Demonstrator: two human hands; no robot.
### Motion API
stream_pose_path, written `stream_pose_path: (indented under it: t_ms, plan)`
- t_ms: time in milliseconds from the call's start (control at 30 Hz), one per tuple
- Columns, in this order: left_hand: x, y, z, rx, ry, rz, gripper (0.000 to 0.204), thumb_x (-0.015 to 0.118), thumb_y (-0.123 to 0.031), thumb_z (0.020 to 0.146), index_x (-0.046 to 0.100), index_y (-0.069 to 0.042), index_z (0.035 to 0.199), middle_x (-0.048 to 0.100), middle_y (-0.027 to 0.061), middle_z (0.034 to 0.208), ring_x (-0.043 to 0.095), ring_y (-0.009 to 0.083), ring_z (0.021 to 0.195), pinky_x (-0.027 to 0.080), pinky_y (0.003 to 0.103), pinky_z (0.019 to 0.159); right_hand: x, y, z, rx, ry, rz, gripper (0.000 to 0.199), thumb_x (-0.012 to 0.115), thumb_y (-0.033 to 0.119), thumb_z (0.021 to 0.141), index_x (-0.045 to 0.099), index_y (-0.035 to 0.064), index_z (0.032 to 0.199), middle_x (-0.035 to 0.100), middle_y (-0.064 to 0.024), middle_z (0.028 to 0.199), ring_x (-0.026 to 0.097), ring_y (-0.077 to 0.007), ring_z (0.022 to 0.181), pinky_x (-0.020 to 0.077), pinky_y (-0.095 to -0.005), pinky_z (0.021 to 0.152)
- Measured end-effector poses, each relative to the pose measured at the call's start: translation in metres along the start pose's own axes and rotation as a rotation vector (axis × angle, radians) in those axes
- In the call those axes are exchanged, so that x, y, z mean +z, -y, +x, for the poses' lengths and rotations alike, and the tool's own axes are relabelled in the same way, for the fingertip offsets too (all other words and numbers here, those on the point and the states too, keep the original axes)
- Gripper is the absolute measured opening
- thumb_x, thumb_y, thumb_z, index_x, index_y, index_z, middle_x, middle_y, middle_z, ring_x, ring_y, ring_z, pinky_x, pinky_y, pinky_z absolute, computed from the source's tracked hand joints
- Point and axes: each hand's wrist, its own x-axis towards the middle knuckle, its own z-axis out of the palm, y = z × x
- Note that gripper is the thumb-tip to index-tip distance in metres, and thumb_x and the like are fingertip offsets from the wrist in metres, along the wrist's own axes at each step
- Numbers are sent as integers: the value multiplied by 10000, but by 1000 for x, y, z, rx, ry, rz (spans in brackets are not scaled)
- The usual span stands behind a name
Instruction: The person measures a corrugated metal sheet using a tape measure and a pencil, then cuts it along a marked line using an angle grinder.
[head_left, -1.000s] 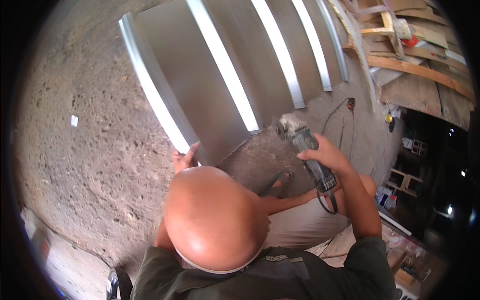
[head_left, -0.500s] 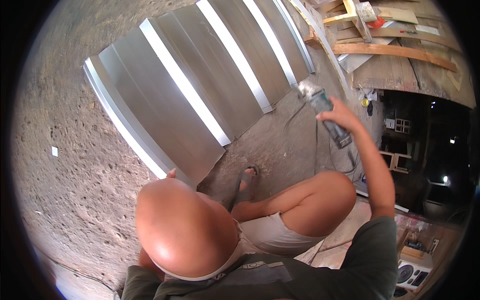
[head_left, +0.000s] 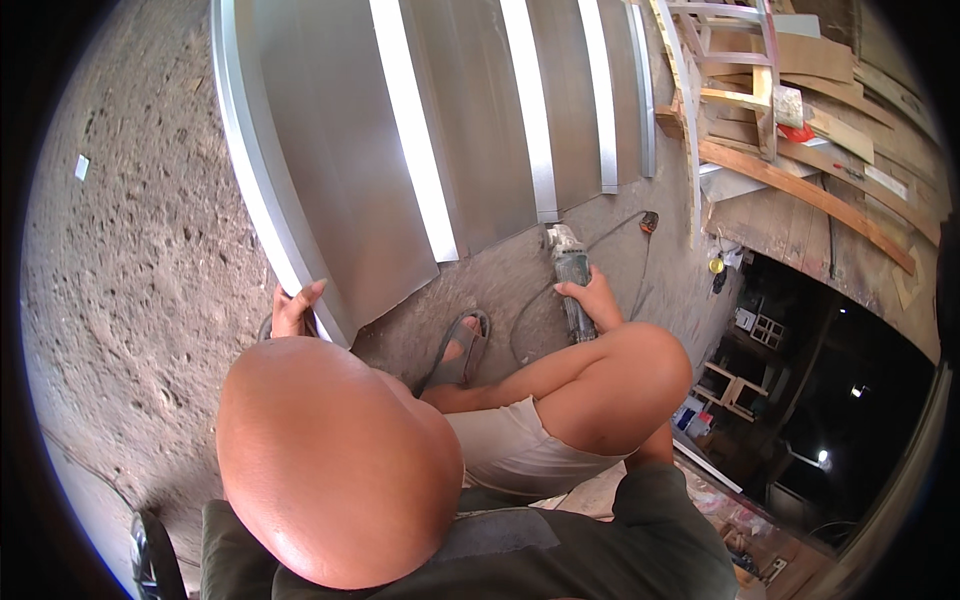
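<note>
A ribbed metal roofing sheet (head_left: 325,170) with bright raised ribs lies on the ground ahead of me. At its near left corner, my left hand (head_left: 297,308) is closed on the sheet's edge, partly hidden behind my raised left knee. My right hand (head_left: 594,300) grips the body of a green and grey angle grinder (head_left: 571,266). The grinder's head is close to the sheet's near edge, by the end of one rib; whether they touch I cannot tell. My right knee hides the grinder's rear end and my right forearm.
A dark cord (head_left: 605,236) runs over the rough ground to an orange and black plug (head_left: 648,221). Wooden boards (head_left: 800,185) and a wooden frame (head_left: 735,95) are piled at the far right. My sandalled foot (head_left: 462,343) rests near the sheet's edge.
The view has turned, so the sheet appears rotated. My right hand has brought the grinder left and lower, beside my right knee. More of my left hand shows at the sheet's corner.
</note>
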Motion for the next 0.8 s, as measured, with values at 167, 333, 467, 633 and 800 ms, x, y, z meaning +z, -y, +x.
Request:
stream_pose_path:
  t_ms: [167,333,467,633,800]
  plan:
    - [-7,7,6,31,47,-20,739,799,-185,819,448,22,1435,631,190,1266,639,317,1155,513,485,1006,-14,-11,16,-36,37,-54,617,833,193,784,573,-78,1274,693,-113,1030,659,-182,867,533,-328,805]
    - [-6,6,4,27,29,-15,733,797,-195,829,446,32,1431,635,195,1259,652,317,1140,523,488,1002,-12,-6,18,-15,48,-58,634,849,200,756,573,-85,1251,691,-142,1037,663,-205,900,530,-342,817]
    - [-12,9,5,11,0,-11,713,793,-197,832,459,43,1415,651,194,1223,670,313,1102,543,480,969,-6,0,17,-10,56,-24,664,860,214,737,569,-107,1241,690,-176,1044,669,-232,914,532,-352,827]
    - [-2,5,2,81,35,-64,438,710,-92,909,573,47,1302,725,138,1081,722,220,910,583,384,812,-8,-8,27,-34,41,-94,684,863,216,729,561,-124,1241,693,-187,1053,678,-247,920,535,-360,839]
    - [-1,5,1,71,-3,-86,476,732,-84,896,561,50,1319,718,140,1115,715,223,961,575,382,852,-5,-3,29,0,29,-82,677,864,211,729,561,-111,1242,695,-183,1061,680,-250,925,536,-363,839]
